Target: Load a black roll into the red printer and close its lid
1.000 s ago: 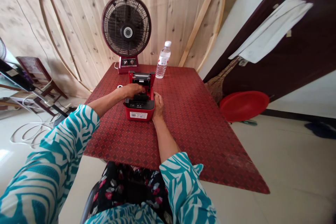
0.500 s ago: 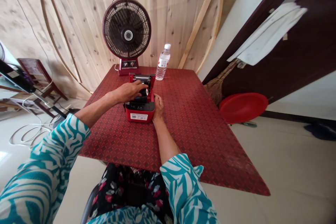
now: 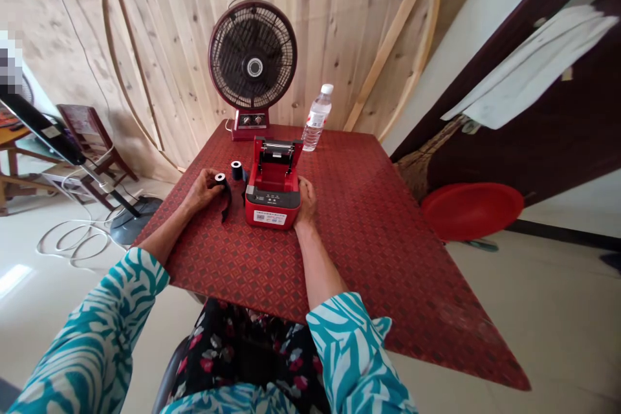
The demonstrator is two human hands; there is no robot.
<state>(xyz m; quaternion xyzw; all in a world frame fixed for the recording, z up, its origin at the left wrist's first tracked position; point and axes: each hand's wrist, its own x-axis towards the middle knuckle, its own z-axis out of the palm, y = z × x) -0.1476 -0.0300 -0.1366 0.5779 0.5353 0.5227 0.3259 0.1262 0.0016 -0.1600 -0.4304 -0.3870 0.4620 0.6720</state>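
A red thermal printer (image 3: 272, 204) with a black-and-grey front stands on the red patterned table (image 3: 369, 259), its lid (image 3: 276, 155) tilted open. My left hand (image 3: 204, 191) holds a black roll with a white core (image 3: 220, 177) to the left of the printer, and a dark strip of film (image 3: 226, 205) hangs from it. Just beyond stands a second black roll (image 3: 237, 171), close to the printer's left wall. My right hand (image 3: 305, 204) rests against the printer's right side and holds nothing.
A dark red fan (image 3: 252, 55) and a clear water bottle (image 3: 316, 118) stand at the table's far edge. Beyond the right edge are a red basin (image 3: 470, 210) and a broom (image 3: 417, 168). White cables (image 3: 72, 242) lie on the floor at left.
My left hand has moved out of the printer to its left. The black rolls and strip now lie outside the printer. The view has shifted slightly; my right hand stays beside the printer.
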